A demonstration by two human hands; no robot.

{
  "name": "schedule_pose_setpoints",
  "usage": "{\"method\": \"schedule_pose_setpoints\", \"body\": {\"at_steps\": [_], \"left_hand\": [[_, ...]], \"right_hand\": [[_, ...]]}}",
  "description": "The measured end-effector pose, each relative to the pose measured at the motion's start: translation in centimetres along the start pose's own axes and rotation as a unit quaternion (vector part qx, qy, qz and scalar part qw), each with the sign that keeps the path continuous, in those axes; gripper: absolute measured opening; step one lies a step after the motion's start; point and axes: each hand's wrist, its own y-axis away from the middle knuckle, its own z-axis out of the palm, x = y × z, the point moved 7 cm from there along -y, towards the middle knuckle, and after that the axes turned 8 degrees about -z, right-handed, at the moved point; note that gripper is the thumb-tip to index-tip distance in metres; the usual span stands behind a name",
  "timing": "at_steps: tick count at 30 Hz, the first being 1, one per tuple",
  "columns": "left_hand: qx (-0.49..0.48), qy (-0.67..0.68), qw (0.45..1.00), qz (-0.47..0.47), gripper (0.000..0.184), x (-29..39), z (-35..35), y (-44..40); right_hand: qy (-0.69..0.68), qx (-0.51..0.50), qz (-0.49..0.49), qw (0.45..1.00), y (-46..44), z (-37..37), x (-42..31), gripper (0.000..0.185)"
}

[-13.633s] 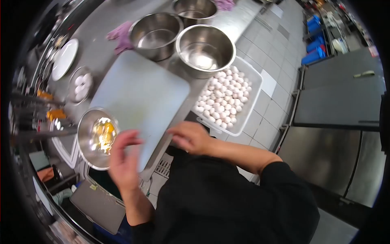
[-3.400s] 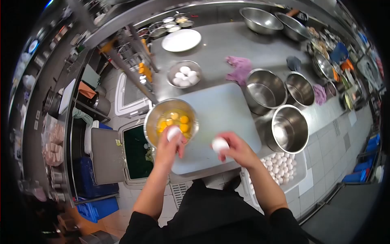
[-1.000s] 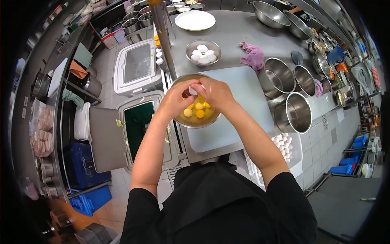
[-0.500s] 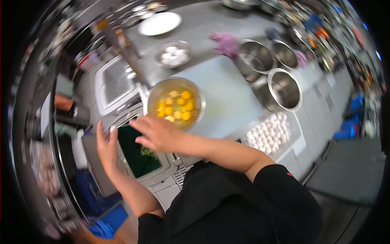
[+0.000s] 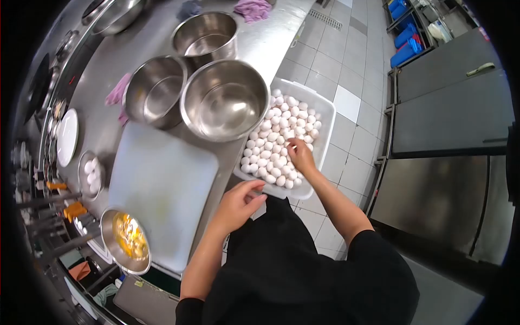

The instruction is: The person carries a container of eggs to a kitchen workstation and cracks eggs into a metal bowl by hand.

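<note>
My right hand (image 5: 301, 156) is down among the white eggs (image 5: 275, 131) in a translucent plastic tub (image 5: 326, 116). Its fingers curl around an egg, which they mostly hide. My left hand (image 5: 240, 205) hovers near the tub's left front corner, with thumb and fingers apart and nothing in it. At the lower left, a metal bowl (image 5: 108, 238) holds cracked eggs (image 5: 131, 236), yellow yolks in clear white. It stands by the end of a pale cutting board (image 5: 162, 181).
Three deep steel pots (image 5: 225, 103) stand together beyond the board. A small bowl of eggshells or eggs (image 5: 92, 176) and a white plate (image 5: 67, 138) sit at left. Purple cloths (image 5: 253, 9) lie on the steel counter (image 5: 103, 89). A steel refrigerator (image 5: 428, 195) stands at right.
The view has swung right, toward the egg tub. Both hands have moved from beside the bowl of cracked eggs to the tub, and my right hand has gone in among the eggs.
</note>
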Motion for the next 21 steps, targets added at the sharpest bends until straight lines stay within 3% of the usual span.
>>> {"method": "schedule_pose_setpoints", "body": {"at_steps": [3,6,9,12,16,18,19,21], "left_hand": [[0.04,-0.107,0.993,-0.012,0.043,-4.6,4.6,-11.5],[0.106,-0.148,0.983,-0.035,0.039,-9.5,6.6,-22.7],[0.156,-0.211,0.964,-0.051,0.045,-9.7,6.3,-31.3],[0.23,-0.271,0.934,-0.011,0.049,-8.8,5.5,-38.0],[0.239,-0.365,0.9,-0.017,0.042,-9.7,4.2,-45.3],[0.242,-0.43,0.869,-0.039,0.035,-10.6,4.4,-48.0],[0.244,-0.429,0.869,-0.039,0.035,-10.7,4.5,-48.5],[0.256,-0.416,0.872,-0.036,0.036,-10.3,4.2,-48.5]], "right_hand": [[0.078,0.019,0.059,0.995,-7.4,-1.7,8.5,0.04],[0.134,0.052,-0.002,0.99,-14.7,-0.9,13.0,0.044],[0.19,0.043,-0.052,0.98,-19.3,0.9,15.0,0.047],[0.241,-0.068,-0.016,0.968,-21.3,2.5,16.2,0.049],[0.234,-0.075,-0.011,0.969,-20.4,3.1,16.4,0.049],[0.161,0.025,-0.029,0.986,-18.7,2.6,16.6,0.047],[0.161,0.025,-0.031,0.986,-17.9,2.5,16.4,0.047],[-0.066,-0.011,0.123,0.99,-15.0,3.1,17.1,0.045]]}}
